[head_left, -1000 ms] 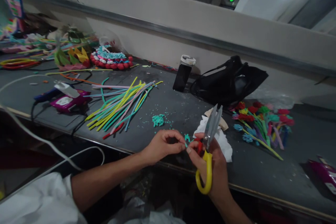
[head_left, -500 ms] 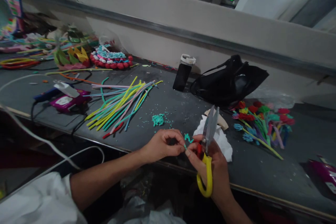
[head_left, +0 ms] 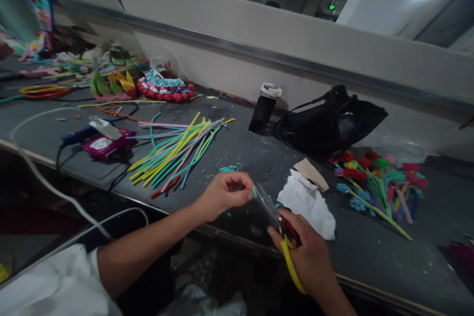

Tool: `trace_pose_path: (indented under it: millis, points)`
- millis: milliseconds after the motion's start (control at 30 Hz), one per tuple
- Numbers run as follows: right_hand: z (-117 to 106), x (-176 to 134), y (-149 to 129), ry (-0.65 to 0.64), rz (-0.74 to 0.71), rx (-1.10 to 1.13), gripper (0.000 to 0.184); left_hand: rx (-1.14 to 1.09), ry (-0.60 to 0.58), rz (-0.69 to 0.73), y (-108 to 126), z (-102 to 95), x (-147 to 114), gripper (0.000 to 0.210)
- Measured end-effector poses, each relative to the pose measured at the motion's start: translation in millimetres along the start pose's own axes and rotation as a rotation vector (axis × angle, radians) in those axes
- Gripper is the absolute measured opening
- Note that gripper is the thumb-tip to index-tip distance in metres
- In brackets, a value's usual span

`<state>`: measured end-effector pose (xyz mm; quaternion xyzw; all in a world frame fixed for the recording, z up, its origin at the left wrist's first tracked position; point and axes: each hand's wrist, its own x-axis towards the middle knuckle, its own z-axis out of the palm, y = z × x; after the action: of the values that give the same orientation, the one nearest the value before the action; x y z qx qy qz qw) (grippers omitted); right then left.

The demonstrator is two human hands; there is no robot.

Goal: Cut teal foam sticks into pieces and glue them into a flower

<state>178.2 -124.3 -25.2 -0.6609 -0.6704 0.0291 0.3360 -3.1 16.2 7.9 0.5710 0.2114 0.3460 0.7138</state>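
Note:
Between the thumb and fingertips of my left hand (head_left: 227, 195) is a small green piece (head_left: 255, 191), its end showing past the fingers. My right hand (head_left: 305, 244) is closed round the handles of the scissors (head_left: 268, 203), which have a yellow loop and some red. The blades point up and left, their tips at the green piece. Whether they touch it or lie just beside it I cannot tell. A pile of short green cut bits (head_left: 228, 169) lies on the dark table behind my left hand. A few more green bits lie near the blades, partly hidden.
Long coloured foam-like strips (head_left: 177, 150) lie on the left. Crumpled white paper (head_left: 309, 205) is beside my right hand, with a bunch of colourful flowers (head_left: 381, 180) farther right. A bottle (head_left: 262, 108) and black bag (head_left: 331, 121) stand behind. A purple device (head_left: 107, 143) sits left.
My right hand has moved off my left fingertips and swung the scissors from upright to leftward, bringing the blades to the green piece. The view has shifted slightly.

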Motion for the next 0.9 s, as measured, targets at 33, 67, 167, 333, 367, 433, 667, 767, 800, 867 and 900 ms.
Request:
trace_pose_path:
  millis: [33,67,167,333,367,433,667,767,800,867,900]
  points:
    - [0,0,0,-0.006,-0.008,-0.006,0.023,-0.01,-0.001,0.001,0,-0.4,0,0.021]
    - [0,0,1,-0.009,-0.014,-0.011,0.024,-0.021,-0.002,0.003,-1,-0.7,0,0.021]
    - [1,-1,2,-0.02,-0.024,-0.017,0.024,-0.049,-0.004,0.006,-3,-1.2,-1,0.024]
    - [2,-3,4,-0.014,-0.037,-0.067,0.025,-0.05,0.015,-0.008,-6,-2.5,-1,0.026]
    - [2,-4,4,-0.004,-0.04,-0.08,0.025,-0.051,0.019,-0.007,-8,-2.8,0,0.026]
    - [3,-6,4,0.012,-0.042,-0.107,0.025,-0.055,0.031,-0.008,-10,-3.2,0,0.024]
    - [3,-7,1,0.049,-0.058,-0.158,0.024,-0.065,0.077,-0.026,-11,-0.4,0,0.024]
    - [4,-7,1,0.049,-0.057,-0.143,0.024,-0.074,0.078,-0.019,-11,0.3,0,0.024]
    - [5,-7,1,0.049,-0.057,-0.138,0.025,-0.076,0.075,-0.018,-11,0.3,0,0.024]
    - [6,-7,1,0.049,-0.061,-0.135,0.024,-0.08,0.068,-0.017,-13,0.2,-1,0.025]
    - [6,-7,1,0.05,-0.065,-0.137,0.024,-0.082,0.066,-0.017,-13,0.2,-1,0.026]
